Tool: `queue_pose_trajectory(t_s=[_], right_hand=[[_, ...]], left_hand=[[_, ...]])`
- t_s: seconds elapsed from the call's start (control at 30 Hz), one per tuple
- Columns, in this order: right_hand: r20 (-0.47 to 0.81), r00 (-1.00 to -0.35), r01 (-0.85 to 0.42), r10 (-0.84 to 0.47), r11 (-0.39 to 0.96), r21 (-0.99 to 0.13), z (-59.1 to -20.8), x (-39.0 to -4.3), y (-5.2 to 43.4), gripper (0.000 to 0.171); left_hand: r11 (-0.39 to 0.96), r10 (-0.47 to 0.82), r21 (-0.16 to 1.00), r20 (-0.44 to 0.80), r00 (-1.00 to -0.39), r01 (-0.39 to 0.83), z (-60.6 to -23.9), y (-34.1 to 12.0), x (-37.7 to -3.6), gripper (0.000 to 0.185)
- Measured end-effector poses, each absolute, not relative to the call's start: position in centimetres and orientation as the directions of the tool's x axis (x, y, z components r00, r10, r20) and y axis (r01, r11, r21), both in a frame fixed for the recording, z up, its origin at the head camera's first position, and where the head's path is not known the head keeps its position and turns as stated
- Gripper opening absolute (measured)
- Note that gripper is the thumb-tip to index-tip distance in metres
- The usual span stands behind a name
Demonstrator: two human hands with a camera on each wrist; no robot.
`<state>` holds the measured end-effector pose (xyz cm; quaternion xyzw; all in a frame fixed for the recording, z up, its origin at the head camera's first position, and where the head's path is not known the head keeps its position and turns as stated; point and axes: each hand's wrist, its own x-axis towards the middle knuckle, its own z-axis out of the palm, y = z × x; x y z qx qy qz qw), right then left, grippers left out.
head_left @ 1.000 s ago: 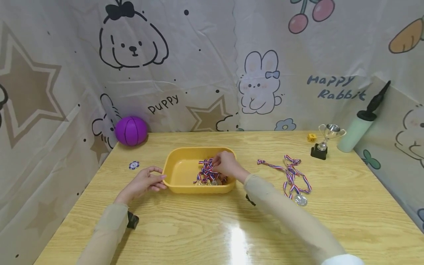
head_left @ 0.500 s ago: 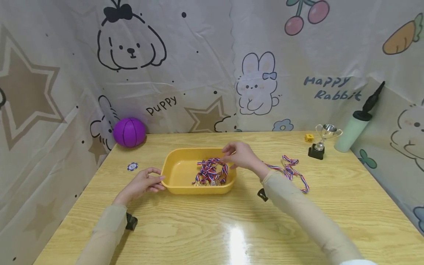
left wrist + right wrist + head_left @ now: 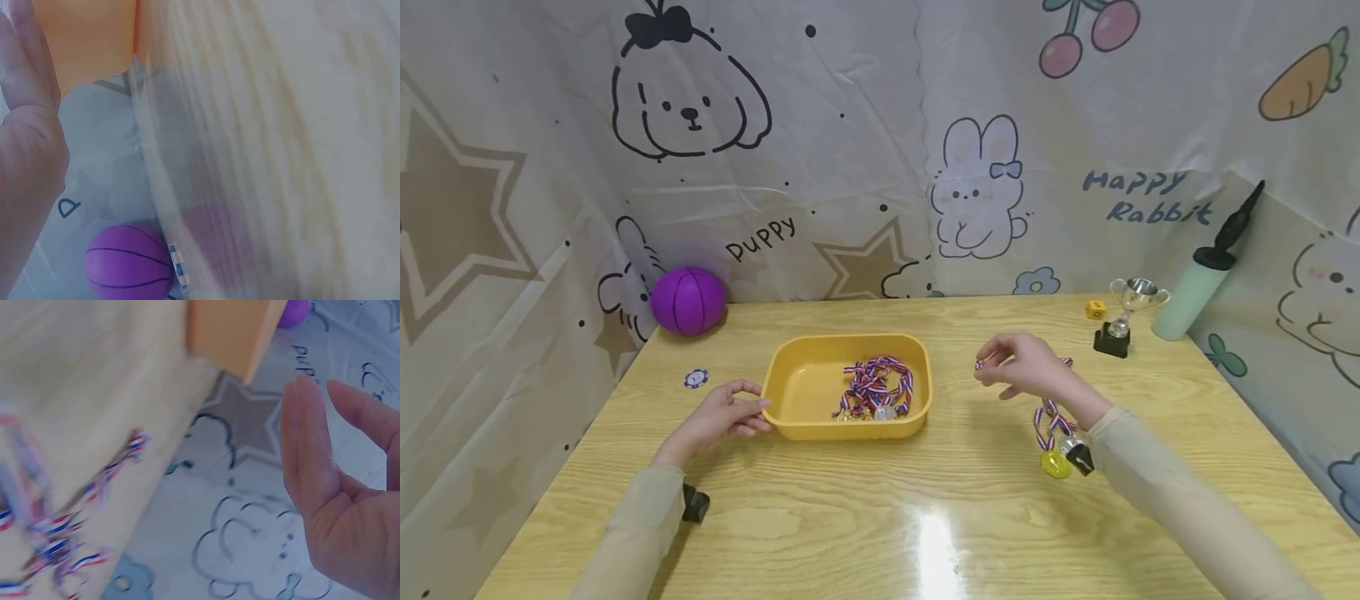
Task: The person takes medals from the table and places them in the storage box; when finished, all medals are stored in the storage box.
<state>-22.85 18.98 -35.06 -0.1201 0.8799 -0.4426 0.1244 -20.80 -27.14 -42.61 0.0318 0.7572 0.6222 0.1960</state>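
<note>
My left hand touches the left end of the yellow plastic bin, thumb and fingers against its outer side. In the left wrist view, the left hand lies beside the bin. Inside the bin's right half are tangled striped medal ribbons and a silver medal. My right hand hovers right of the bin, over more ribbons. In the right wrist view, the right hand has thumb and fingers apart, nothing between them. Below it lie striped ribbons and a gold medal.
A purple ball sits at the back left, with a poker chip before it. At the back right stand a yellow die, a trophy cup and a green hand pump leaning on the cloth backdrop.
My right hand has left the ribbons in the bin, lifted over the rim and moved right above the ribbons on the table. The left hand has stayed at the bin's side.
</note>
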Motion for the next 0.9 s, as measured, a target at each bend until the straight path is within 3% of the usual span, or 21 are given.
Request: queue_pose_trajectory(t_s=[0.43, 0.9], right_hand=[[-0.197, -0.925, -0.050, -0.324, 0.620, -0.783, -38.5, -19.6, 24.7, 0.032], [-0.269, -0.934, 0.055, -0.236, 0.649, -0.759, -40.5, -17.9, 27.6, 0.029]], left_hand=[[0.221, 0.296, 0.956, -0.256, -0.920, -0.195, -42.8, -27.3, -20.8, 0.044], [0.209, 0.302, 0.962, -0.234, -0.924, -0.175, -42.9, -27.2, -20.8, 0.043]])
